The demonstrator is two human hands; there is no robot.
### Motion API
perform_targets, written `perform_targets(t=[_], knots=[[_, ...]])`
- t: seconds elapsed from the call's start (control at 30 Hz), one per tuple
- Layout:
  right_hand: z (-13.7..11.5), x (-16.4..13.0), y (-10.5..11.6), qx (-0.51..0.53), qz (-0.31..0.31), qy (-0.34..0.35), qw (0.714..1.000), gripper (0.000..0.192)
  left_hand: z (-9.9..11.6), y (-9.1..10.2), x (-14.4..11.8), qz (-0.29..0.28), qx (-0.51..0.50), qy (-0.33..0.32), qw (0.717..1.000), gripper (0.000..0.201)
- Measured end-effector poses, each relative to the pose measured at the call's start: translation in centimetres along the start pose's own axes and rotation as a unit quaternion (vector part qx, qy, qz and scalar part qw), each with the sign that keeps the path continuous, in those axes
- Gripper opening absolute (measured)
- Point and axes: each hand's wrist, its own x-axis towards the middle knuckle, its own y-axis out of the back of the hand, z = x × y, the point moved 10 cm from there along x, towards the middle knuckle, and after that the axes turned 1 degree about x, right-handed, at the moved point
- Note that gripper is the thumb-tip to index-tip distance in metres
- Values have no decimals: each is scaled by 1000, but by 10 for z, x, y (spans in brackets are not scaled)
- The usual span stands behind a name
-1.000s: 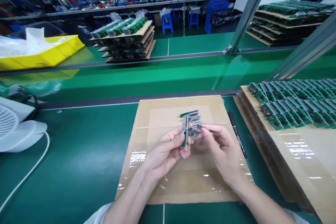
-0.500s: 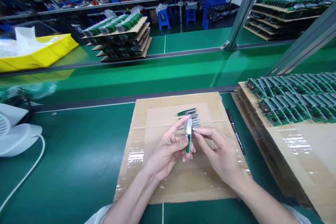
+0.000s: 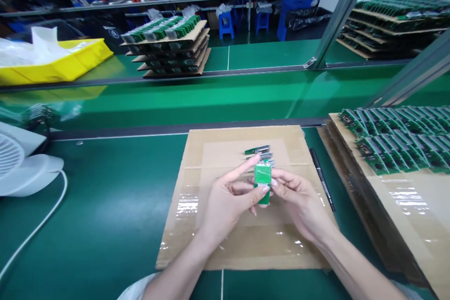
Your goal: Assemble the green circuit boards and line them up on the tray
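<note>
A small green circuit board (image 3: 263, 174) is held up over a flat cardboard sheet (image 3: 246, 251), its broad green face toward me. My left hand (image 3: 227, 201) grips it from the left, thumb across the lower front and index finger near the top edge. At the board's right edge, my right hand (image 3: 304, 204) pinches with thumb and fingertips. Just beyond the hands, several similar boards with silvery parts (image 3: 258, 150) lie on the cardboard, partly hidden behind the held one.
A black pen (image 3: 322, 179) lies right of the cardboard. Rows of circuit boards (image 3: 404, 147) cover stacked cardboard at right. A white fan-like device (image 3: 28, 164) stands left. Beyond the bench edge are a yellow bin (image 3: 77, 63) and layered board stacks (image 3: 172, 49).
The board has turned from edge-on to showing its broad green face. Both hands still hold it, and the whole view has shifted slightly.
</note>
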Motion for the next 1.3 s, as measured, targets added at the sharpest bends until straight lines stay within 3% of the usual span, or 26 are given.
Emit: perform_targets(t=[0.6, 0.73, 0.83, 0.93, 1.0, 1.07, 1.13, 1.2, 1.3], knots=[[10, 2, 3, 42, 16, -18, 999, 22, -2, -2, -2, -6, 16, -3, 1000, 65], [6, 3, 10, 3, 50, 25, 998, 21, -1, -6, -1, -12, 34, -14, 999, 64], [-6, 1, 19, -81, 98, 91, 988, 19, 9, -4, -1, -1, 96, -46, 994, 59], [-28, -6, 42, -182, 205, 175, 946, 21, 37, 9, 6, 57, 255, -119, 958, 51], [-42, -12, 63, -246, 292, 213, 899, 25, 59, 12, 18, 83, 386, -176, 902, 36], [-53, -13, 78, -342, 349, 218, 845, 29, 72, 7, 36, 73, 484, -222, 843, 26], [-54, -5, 85, -464, 357, 189, 789, 33, 72, 0, 59, 36, 543, -241, 804, 28], [-48, 6, 90, -548, 338, 149, 750, 33, 65, -8, 78, -4, 573, -243, 783, 29], [-37, 15, 93, -587, 311, 129, 736, 28, 52, -16, 93, -52, 586, -244, 771, 26]])
